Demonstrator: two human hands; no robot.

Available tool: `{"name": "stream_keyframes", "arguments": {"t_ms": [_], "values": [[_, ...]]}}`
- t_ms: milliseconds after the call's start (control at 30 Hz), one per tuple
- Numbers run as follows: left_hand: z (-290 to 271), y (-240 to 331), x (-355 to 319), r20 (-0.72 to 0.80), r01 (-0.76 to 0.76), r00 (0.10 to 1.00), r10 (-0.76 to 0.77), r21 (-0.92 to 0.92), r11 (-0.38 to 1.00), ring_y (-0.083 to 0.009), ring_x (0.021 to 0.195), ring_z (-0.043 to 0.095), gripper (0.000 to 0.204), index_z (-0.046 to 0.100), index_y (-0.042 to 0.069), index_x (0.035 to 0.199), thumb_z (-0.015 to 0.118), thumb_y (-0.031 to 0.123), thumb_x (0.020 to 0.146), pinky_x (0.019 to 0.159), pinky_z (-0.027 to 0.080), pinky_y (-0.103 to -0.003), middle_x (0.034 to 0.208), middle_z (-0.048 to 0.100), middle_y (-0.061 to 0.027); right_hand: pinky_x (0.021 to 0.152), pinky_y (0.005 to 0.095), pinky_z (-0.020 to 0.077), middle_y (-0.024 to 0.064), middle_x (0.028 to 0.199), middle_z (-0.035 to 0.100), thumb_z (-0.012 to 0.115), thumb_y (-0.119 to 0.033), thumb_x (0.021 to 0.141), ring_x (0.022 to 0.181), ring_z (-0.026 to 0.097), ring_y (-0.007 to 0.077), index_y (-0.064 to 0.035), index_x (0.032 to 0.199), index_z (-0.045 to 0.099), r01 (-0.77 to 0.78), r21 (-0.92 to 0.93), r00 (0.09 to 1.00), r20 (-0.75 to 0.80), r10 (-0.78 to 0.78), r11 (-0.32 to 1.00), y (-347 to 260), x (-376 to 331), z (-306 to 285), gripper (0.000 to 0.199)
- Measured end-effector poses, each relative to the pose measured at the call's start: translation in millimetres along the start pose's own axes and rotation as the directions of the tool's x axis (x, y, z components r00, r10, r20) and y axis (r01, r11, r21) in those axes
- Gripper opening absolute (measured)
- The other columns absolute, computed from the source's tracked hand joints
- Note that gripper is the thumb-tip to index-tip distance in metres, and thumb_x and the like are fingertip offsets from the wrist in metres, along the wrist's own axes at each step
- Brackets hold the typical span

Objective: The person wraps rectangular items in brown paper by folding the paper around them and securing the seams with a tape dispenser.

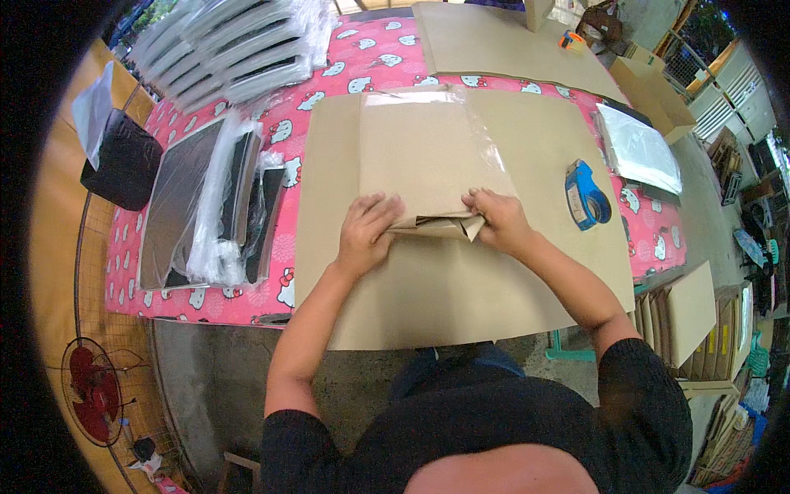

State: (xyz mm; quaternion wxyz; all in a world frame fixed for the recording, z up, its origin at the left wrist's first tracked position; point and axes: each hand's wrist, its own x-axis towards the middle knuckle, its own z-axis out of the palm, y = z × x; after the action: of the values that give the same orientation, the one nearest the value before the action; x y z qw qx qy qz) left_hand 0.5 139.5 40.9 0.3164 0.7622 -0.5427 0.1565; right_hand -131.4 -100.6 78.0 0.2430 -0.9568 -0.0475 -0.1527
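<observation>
A flat parcel in brown paper (428, 156) lies on a large cardboard sheet (543, 272), with clear shiny film or tape along its far and right edges. Its near end is folded and partly gapes between my hands. My left hand (368, 230) grips the left corner of that end, fingers on top and thumb toward the near edge. At the opposite corner, my right hand (500, 221) pinches the folded paper, and a pointed flap sticks out beside the fingers. To the right of the parcel rests a blue tape dispenser (586, 198).
Stacked plastic-wrapped dark panels (239, 49) stand at the far left, with more panels (185, 206) nearer. A white wrapped pack (638, 148) lies right. Farther back is another cardboard sheet (502, 49) holding an orange tape dispenser (571, 41). A red fan (92, 391) stands lower left.
</observation>
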Motion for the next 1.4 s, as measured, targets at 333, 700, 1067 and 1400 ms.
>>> {"name": "stream_keyframes", "arguments": {"t_ms": [333,700,1067,1400], "values": [[32,42,-65,0.052,0.235,0.971,-0.232,-0.063,0.97,-0.0289,0.099,0.053,0.029,0.066,0.009,0.09,0.073,0.014,0.062,0.089,0.038,-0.04,0.099,0.062,-0.0057,0.065,0.0404,0.0518,0.0169,0.081,0.06,0.062,-0.016,0.067,0.074,0.062,0.0317,-0.002,0.088,0.054,0.048,-0.057,0.999,0.015,-0.047,0.997,-14,-67,47,0.027],[37,56,-22,0.072,0.867,0.488,-0.87,0.075,0.492,-0.0356,0.12,0.036,0.113,0.017,-0.002,0.136,0.082,0.041,0.053,0.097,0.032,-0.045,0.131,0.033,-0.0233,0.08,0.0412,0.0341,0.0128,0.094,0.049,0.068,-0.062,0.059,0.093,0.046,0.0285,-0.0058,0.087,0.052,0.024,-0.215,0.995,0.095,-0.004,0.976,10,18,52,0.065],[37,53,-10,0.132,0.91,0.334,-0.933,0.214,0.356,-0.0335,0.121,0.037,0.122,0.011,-0.001,0.138,0.083,0.043,0.05,0.096,0.036,-0.045,0.132,0.035,-0.0205,0.086,0.0427,0.0382,0.0174,0.105,0.05,0.067,-0.036,0.075,0.098,0.048,0.0344,-0.0011,0.096,0.054,-0.163,0.215,0.949,-0.232,0.212,0.963,58,17,24,0.043],[44,64,-4,0.032,0.956,0.248,-0.968,0.153,0.25,-0.0312,0.124,0.036,0.118,0.018,0.005,0.139,0.084,0.039,0.048,0.095,0.028,-0.056,0.133,0.039,-0.018,0.083,0.0388,0.0467,0.0204,0.108,0.056,0.082,-0.029,0.056,0.1,0.056,0.0329,-0.0041,0.129,0.03,-0.623,-0.088,0.767,0.125,0.629,0.777,155,-67,-106,0.092]]}}
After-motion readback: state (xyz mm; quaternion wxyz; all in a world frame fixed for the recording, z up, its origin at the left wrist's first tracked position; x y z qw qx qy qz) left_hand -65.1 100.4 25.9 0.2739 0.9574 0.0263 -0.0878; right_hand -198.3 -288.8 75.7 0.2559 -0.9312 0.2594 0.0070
